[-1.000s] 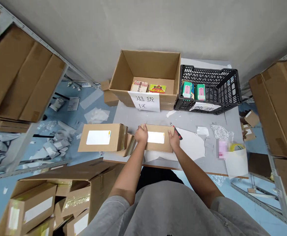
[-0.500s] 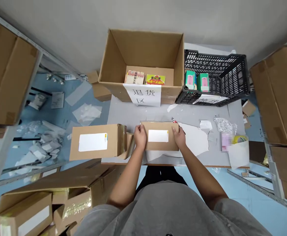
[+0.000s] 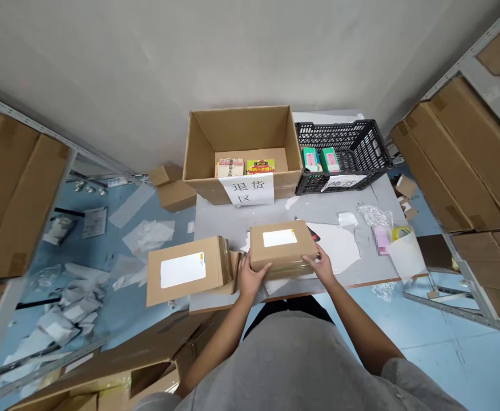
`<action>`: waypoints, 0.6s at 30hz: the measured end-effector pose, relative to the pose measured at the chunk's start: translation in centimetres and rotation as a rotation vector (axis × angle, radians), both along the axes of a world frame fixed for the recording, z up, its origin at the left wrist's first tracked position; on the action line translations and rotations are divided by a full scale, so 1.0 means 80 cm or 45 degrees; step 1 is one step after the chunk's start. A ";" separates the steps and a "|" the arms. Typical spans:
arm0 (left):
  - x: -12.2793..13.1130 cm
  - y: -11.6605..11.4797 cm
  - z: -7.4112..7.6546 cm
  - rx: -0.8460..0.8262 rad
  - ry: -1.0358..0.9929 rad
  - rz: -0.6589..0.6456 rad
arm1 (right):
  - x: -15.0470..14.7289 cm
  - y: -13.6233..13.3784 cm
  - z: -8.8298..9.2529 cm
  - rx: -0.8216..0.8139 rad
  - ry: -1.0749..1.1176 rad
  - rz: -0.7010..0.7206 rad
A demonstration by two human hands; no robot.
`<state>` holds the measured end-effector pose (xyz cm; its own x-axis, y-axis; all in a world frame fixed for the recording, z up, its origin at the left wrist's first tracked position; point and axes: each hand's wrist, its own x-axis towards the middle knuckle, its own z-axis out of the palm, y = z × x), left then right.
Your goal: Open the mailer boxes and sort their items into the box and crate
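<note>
Left hand and right hand have opposite ends of the labelled box, 12 o'clock at the bench, so I'd grip evenly and avoid that red-and-black tool at its 2 o'clock.

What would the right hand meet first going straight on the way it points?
The right hand would first meet the white-labelled brown rectangular cardboard box it already touches; beyond that, probably the large open brown cardboard carton, though depth is unclear.
</note>
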<state>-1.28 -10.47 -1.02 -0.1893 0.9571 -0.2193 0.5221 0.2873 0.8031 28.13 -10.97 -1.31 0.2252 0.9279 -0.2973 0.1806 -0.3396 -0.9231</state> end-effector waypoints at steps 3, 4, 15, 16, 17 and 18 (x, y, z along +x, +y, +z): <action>0.010 0.024 0.013 -0.068 0.075 0.101 | -0.006 0.027 0.012 -0.040 -0.116 -0.005; 0.014 0.033 0.014 -0.095 0.071 0.127 | -0.010 0.037 0.013 -0.031 -0.166 0.001; 0.029 0.055 0.010 -0.117 -0.116 0.069 | -0.026 0.072 -0.001 0.056 -0.409 0.046; 0.030 0.052 0.011 -0.130 -0.140 0.076 | -0.025 0.068 0.000 0.033 -0.456 0.031; 0.031 0.050 0.013 -0.145 -0.158 0.093 | -0.025 0.065 0.001 0.001 -0.499 0.012; 0.033 0.048 0.016 -0.157 -0.170 0.114 | -0.024 0.063 0.002 -0.038 -0.529 -0.012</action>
<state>1.34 -6.60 0.27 -0.2335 0.9023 -0.3623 0.3815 0.4278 0.8194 26.24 -5.93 -1.14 0.3399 0.9175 -0.2065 0.5322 -0.3687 -0.7621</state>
